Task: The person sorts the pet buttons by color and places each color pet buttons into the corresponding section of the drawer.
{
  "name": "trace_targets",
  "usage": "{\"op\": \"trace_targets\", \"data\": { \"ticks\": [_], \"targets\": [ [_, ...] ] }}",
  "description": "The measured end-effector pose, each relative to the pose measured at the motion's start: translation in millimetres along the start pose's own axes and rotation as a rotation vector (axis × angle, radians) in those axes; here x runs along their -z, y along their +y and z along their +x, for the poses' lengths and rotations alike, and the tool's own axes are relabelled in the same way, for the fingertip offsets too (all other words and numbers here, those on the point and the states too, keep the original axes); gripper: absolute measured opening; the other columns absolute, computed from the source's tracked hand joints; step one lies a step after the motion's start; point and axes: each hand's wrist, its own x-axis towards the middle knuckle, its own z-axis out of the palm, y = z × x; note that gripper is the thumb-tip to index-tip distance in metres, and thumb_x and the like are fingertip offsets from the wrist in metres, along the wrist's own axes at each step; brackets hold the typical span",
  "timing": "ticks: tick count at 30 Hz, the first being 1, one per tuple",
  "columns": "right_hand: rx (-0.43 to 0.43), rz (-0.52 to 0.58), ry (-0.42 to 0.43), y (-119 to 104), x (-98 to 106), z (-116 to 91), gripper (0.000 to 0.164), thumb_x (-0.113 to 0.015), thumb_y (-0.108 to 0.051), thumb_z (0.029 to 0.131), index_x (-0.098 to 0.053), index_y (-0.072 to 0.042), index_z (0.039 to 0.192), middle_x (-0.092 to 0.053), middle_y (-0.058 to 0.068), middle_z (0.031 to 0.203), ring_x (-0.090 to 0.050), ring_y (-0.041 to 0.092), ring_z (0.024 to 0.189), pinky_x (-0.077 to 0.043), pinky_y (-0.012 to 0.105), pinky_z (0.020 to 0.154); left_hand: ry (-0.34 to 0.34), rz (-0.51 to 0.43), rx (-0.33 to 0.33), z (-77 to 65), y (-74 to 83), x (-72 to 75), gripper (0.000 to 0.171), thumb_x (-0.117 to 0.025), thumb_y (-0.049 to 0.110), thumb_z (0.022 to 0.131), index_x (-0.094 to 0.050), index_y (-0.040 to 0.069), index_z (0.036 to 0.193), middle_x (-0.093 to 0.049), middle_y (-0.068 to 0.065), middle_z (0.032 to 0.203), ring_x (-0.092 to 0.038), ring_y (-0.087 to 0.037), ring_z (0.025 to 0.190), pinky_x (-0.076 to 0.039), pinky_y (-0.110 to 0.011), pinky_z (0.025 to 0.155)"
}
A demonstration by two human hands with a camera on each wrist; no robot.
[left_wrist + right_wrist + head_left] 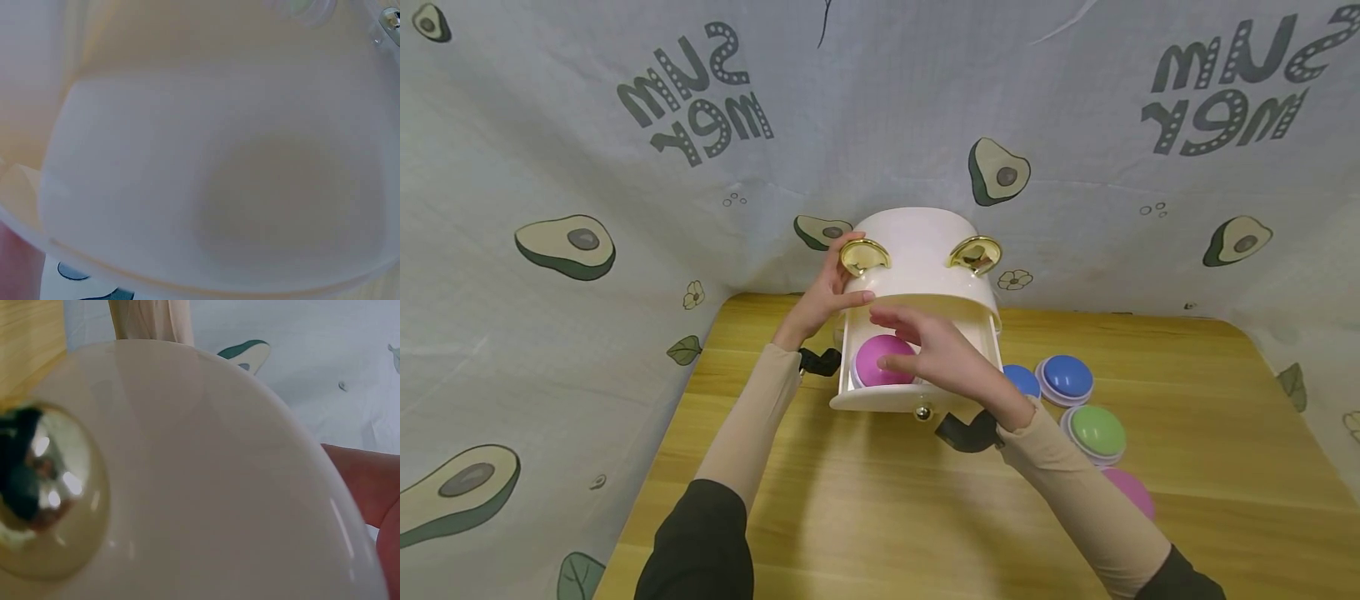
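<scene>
A white drawer box (917,250) with two gold ear-shaped pieces stands against the cloth backdrop, its drawer (962,333) pulled out toward me. Inside the drawer, on its left side, sits a round pink push button (878,358) with a pale base. My left hand (826,292) rests against the box's left side, fingers up by the gold ear and thumb along the front top edge. Over the drawer, my right hand (943,350) has its fingers extended and its thumb across the pink button; whether they touch, I cannot tell. A shiny knob (50,494) looms large in the right wrist view.
Right of the box, on the wooden table (1217,417), lie a blue push button (1067,377), a second blue button (1021,380), a green one (1098,431) and a pink one (1131,490) partly behind my right sleeve. Avocado-print cloth (850,100) rises behind the table.
</scene>
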Motion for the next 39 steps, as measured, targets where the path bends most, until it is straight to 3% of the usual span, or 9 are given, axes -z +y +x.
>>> {"op": "trace_targets", "data": {
  "ticks": [13,23,39],
  "targets": [
    [0.063,0.119,0.076,-0.4,6.2,-8.0,0.054,-0.07,-0.004,0.086,-0.048,0.006,0.134,-0.053,0.018,0.134,-0.05,0.029,0.124,-0.037,0.039,0.104,0.007,0.002,0.019,0.4,1.7,0.1,0.083,-0.059,-0.014,0.081,-0.016,0.014,0.145,-0.019,-0.009,0.15,-0.022,-0.016,0.138,-0.026,-0.036,0.111],
    [0.07,0.165,0.124,-3.7,20.1,-21.9,0.054,-0.069,-0.002,0.086,-0.047,0.004,0.135,-0.052,0.019,0.134,-0.049,0.028,0.124,-0.037,0.034,0.104,0.018,0.024,0.037,1.5,1.7,-0.8,0.084,-0.06,-0.014,0.081,-0.016,0.015,0.146,-0.017,-0.01,0.152,-0.019,-0.015,0.14,-0.021,-0.031,0.112],
    [0.077,0.184,0.199,-0.7,45.1,-61.6,0.053,-0.066,-0.005,0.09,-0.046,-0.001,0.138,-0.052,0.009,0.135,-0.046,0.02,0.127,-0.035,0.024,0.104,0.019,0.009,0.029,-0.7,0.5,-1.2,0.084,-0.059,-0.015,0.081,-0.016,0.013,0.147,-0.019,-0.012,0.151,-0.02,-0.016,0.14,-0.02,-0.03,0.113]
  ]
}}
